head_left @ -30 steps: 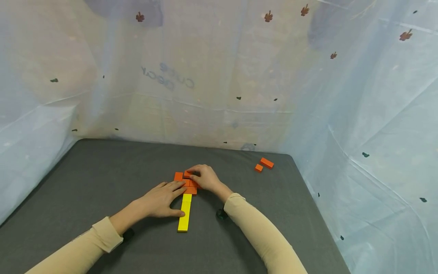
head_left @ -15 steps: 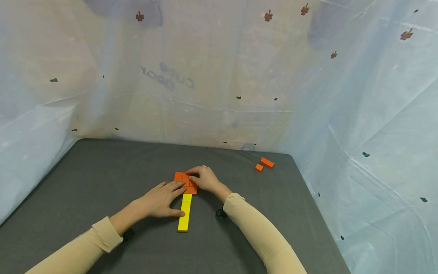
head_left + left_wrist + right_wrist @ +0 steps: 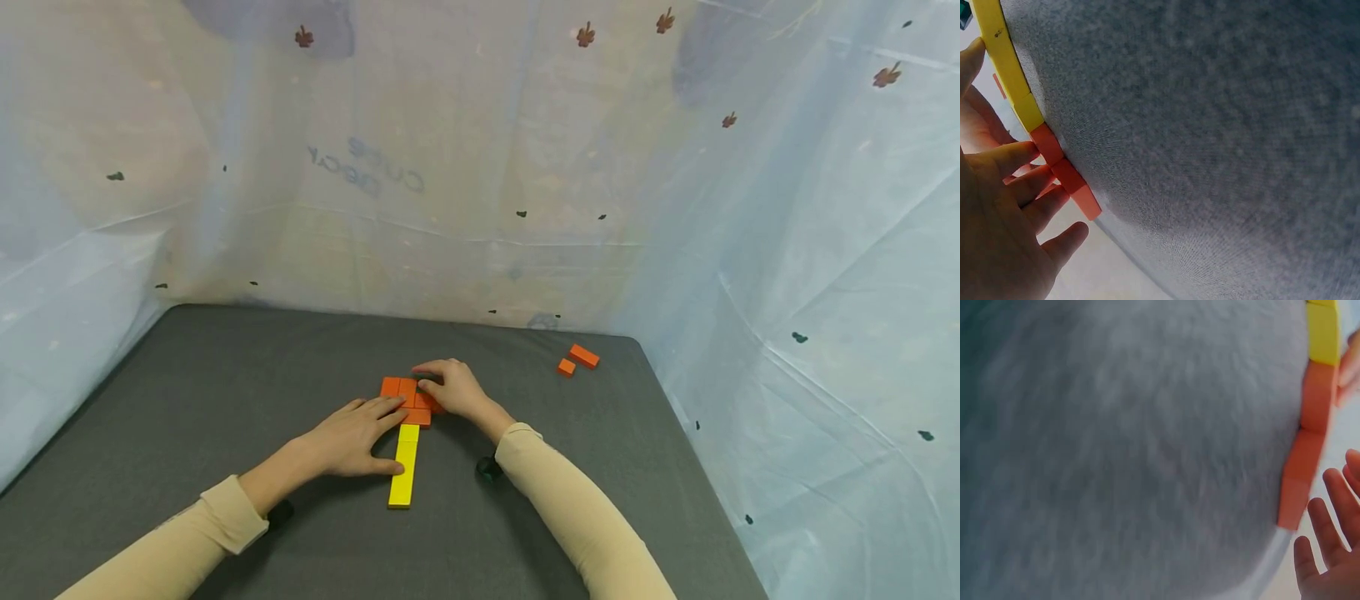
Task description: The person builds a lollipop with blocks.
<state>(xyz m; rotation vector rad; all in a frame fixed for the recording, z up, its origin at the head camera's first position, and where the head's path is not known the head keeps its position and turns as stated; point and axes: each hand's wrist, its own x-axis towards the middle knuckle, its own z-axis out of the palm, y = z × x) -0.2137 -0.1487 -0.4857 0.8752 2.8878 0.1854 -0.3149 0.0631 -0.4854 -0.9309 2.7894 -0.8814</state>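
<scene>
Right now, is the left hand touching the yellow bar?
Touching. In the head view the left hand lies flat with its thumb against the yellow bar; the left wrist view shows the same contact.

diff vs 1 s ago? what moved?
The right hand pushed the raised orange block down flush into the orange cluster and now rests its fingers on it. The left hand stayed flat against the yellow bar. The two loose orange blocks far right did not move.
</scene>
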